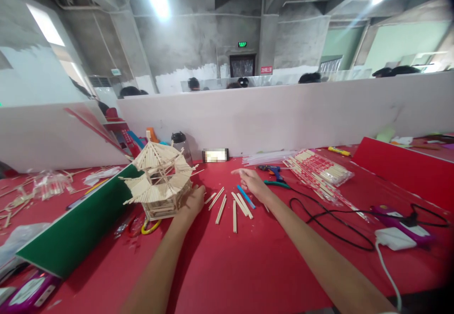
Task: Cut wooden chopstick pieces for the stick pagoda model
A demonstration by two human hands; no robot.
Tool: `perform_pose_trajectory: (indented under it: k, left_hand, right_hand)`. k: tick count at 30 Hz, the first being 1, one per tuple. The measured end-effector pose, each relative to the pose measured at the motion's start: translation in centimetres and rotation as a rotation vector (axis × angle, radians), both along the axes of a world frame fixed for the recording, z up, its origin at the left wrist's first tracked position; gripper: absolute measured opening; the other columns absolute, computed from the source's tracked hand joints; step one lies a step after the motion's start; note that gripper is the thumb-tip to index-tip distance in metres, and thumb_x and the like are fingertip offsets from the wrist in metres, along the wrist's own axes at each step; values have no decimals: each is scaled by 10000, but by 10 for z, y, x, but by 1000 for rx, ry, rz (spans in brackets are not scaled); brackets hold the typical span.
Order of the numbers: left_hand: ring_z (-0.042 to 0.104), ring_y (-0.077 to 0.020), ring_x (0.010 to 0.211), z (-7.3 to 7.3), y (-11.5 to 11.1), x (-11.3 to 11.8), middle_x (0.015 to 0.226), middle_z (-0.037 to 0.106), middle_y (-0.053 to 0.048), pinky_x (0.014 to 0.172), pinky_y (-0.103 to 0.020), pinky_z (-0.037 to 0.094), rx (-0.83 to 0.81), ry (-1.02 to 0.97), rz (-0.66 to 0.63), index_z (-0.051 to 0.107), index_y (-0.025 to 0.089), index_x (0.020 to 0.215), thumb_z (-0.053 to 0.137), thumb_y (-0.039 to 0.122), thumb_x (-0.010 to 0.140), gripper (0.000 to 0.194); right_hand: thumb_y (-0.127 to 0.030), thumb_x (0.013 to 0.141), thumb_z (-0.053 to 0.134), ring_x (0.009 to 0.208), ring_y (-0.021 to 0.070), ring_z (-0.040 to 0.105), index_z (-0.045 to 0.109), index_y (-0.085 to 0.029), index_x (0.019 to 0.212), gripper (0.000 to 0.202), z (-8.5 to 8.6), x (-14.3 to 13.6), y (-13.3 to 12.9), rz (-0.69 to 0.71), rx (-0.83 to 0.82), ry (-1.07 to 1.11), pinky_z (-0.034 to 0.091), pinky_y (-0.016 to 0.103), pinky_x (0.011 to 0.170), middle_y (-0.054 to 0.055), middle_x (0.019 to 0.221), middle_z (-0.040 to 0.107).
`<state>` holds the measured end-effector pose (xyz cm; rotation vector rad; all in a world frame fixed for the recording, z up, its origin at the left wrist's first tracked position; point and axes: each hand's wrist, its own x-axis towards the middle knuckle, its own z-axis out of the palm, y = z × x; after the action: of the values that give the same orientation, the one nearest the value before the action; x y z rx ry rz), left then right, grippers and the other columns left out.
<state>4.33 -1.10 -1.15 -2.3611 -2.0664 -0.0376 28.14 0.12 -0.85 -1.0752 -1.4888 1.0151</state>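
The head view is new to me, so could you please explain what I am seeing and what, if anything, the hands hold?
There is no machine here: these are a person's bare hands, seen by one camera worn on that person's head, looking forward and down. The left hand is against the right side of a wooden model with tiered roofs; its grip is partly hidden. The right hand is over the red table, with nothing visible in it. Between the hands lie loose sticks and a blue strip. Beyond the right hand are a glue gun and bagged sticks.
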Motion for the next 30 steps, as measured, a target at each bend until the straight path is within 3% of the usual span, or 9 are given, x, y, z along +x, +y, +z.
perform_pose_trajectory:
  k: [3,7,10,13,17,23,30]
  left_hand:
    - [606,-200,995,-2,5,1,1061,654,-112,904,-293,431,36,-6,18,624,164,1038,380,135,908,278]
    - [583,-201,1038,-2,7,2,1102,645,-120,927,-283,410,71,-11,38,598,147,1111,388,113,895,303]
    - [598,-205,1005,-2,8,1,1096,645,-123,884,-281,428,125,-48,22,603,152,1079,433,173,898,249]
    - [631,-212,916,-3,7,2,975,677,-107,806,-284,446,97,-115,-55,629,163,956,493,293,893,199]
    - [657,-220,809,-8,4,6,870,702,-92,688,-278,433,13,-162,-98,643,183,874,535,345,863,195]
    - [661,-231,787,-15,5,5,841,704,-101,624,-274,393,-47,-203,-19,633,183,874,530,368,860,212]
    - [628,-208,669,-11,-1,6,728,668,-81,563,-257,347,-94,-220,11,613,175,806,569,425,829,255]
  right_hand:
    - [-381,887,418,433,110,410,678,-137,1122,427,-14,18,-12,-6,-13,33,343,223,461,-57,504,392]
    - [-357,861,467,521,140,520,699,-158,1095,385,-25,26,-16,-95,54,-99,413,250,521,6,593,558]
    - [-365,828,548,718,184,626,725,-182,1023,321,-25,28,-14,-129,131,-107,492,309,686,74,825,699]
    - [-390,783,632,887,225,650,739,-174,909,271,-24,29,-12,-116,169,-44,491,355,827,91,944,729]
    - [-413,727,696,800,209,649,722,-159,862,289,-24,31,-11,-111,139,37,501,343,776,77,863,730]
    - [-449,685,718,623,158,592,693,-153,839,334,-19,31,-15,-45,23,121,480,288,602,54,742,695]
    - [-417,756,661,561,127,550,679,-153,810,269,-16,26,-19,30,63,59,452,267,577,11,673,639]
